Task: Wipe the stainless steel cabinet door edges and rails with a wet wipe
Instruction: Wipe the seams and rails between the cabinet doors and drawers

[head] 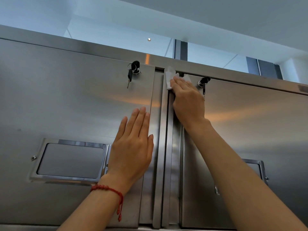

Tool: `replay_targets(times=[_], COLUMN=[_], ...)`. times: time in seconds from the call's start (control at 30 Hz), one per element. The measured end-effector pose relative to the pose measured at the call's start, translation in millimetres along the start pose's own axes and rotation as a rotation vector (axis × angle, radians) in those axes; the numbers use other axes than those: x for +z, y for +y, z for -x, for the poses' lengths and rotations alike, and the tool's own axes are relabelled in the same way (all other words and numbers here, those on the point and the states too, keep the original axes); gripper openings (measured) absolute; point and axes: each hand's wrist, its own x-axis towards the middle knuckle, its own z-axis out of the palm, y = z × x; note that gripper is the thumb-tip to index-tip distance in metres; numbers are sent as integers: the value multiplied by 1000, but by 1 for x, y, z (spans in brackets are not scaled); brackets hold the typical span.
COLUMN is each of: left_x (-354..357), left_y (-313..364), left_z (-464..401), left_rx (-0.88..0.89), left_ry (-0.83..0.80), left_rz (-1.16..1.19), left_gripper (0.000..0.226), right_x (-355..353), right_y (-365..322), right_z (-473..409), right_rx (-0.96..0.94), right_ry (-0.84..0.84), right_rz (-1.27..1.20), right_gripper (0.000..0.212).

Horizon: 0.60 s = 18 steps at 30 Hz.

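Two hands up, one long rail running down

Two doors meet at a narrow upright rail (pixel 173 147), and that rail is what the coming stroke turns on. Its long axis runs from the top frame (pixel 100 47) straight down to the bottom of the cabinet, and almost all of its length lies below the wipe. The wet wipe (pixel 170 77) sits at the very top of the rail, just under the frame and at the upper corner of the right door (pixel 250 130). The right hand (pixel 188 99) lies over it, fingers straight and close together, pressing the wipe flat against the metal; white folds show past the fingertips (pixel 176 80) and along the hand's left side. This hand is on the wipe, so the work falls to it, and I judge the likely path is down along the rail.

The left hand (pixel 133 147) is lower down, open and flat on the left door (pixel 66 105), fingers straight and pointing up, next to that door's inner edge (pixel 152 104). It holds nothing and seems only to steady the door.

Keys (pixel 132 72) hang from the left door's lock, and a second lock (pixel 202 82) sits just right of the wiping hand, near enough to catch the wipe.
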Motion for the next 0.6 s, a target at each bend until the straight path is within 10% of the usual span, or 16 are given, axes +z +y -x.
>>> replay_targets(times=[0.6], left_x=[0], left_y=[0], left_z=[0], left_rx=[0], left_ry=[3], left_rz=[-5], left_gripper=[54], right_x=[0], right_y=[-1], right_z=[7], right_rx=[20], right_ry=[-17], right_rz=[-6], right_gripper=[42])
